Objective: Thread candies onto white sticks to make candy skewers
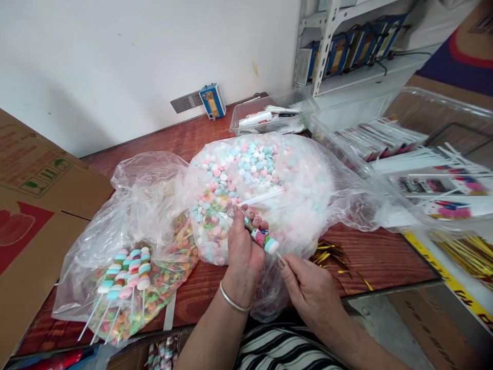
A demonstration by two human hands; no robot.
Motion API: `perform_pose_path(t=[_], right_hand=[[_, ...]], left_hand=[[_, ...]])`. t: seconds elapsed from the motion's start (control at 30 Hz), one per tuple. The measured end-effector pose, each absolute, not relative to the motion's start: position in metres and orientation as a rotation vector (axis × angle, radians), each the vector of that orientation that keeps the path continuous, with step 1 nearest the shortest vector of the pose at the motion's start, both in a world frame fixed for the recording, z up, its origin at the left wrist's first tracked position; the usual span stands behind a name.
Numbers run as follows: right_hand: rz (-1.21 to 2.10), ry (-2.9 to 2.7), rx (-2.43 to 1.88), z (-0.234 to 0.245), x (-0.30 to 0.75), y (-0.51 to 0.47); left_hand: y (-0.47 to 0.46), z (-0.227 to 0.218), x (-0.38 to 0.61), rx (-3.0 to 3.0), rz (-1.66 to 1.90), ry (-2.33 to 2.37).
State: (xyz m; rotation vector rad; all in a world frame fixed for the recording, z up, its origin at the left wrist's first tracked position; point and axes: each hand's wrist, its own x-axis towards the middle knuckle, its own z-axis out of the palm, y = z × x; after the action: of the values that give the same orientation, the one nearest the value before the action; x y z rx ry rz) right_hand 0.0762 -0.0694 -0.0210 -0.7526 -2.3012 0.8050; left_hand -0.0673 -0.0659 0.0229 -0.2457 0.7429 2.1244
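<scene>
My left hand (243,245) is closed around a candy skewer (261,237) of coloured marshmallow pieces, partly inside a clear wrapper sleeve (250,201). A silver bangle sits on that wrist. My right hand (306,282) pinches the thin white stick end just below the skewer's lowest piece. Both hands hover over the near edge of a big clear bag of pastel candies (246,174) on the red-brown table (370,257).
A second clear bag (134,226) at left holds ring candies, with several finished skewers (125,275) lying on it. Cardboard box (34,205) far left. Clear trays (423,169) with white sticks and printed wrappers at right, gold twist ties (331,253) beside them.
</scene>
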Motion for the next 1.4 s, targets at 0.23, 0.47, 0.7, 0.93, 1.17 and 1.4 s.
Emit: perform_pose_path(t=[0.23, 0.47, 0.7, 0.93, 1.17, 1.4], right_hand=[[0.514, -2.279, -0.707, -0.019, 0.079, -0.066], [1.336, -2.076, -0.723, -0.012, 0.086, -0.068], [2.603, -0.961, -0.592, -0.010, 0.075, -0.074], [2.002, -1.540, -0.782, -0.016, 0.073, -0.067], [0.297, -2.229, -0.462, -0.027, 0.080, -0.059], [1.433, -1.910, -0.793, -0.022, 0.072, -0.059]], left_hand=[[-0.069, 0.019, -0.065, -0.243, 2.098, 0.767], [-0.072, 0.022, -0.072, -0.072, 2.121, 0.647], [-0.073, 0.023, -0.058, 0.026, 2.028, 0.500], [-0.070, 0.018, -0.055, -0.048, 2.014, 0.750], [-0.069, 0.026, -0.060, -0.114, 1.947, 0.929], [-0.073, 0.017, -0.048, -0.095, 1.917, 0.875]])
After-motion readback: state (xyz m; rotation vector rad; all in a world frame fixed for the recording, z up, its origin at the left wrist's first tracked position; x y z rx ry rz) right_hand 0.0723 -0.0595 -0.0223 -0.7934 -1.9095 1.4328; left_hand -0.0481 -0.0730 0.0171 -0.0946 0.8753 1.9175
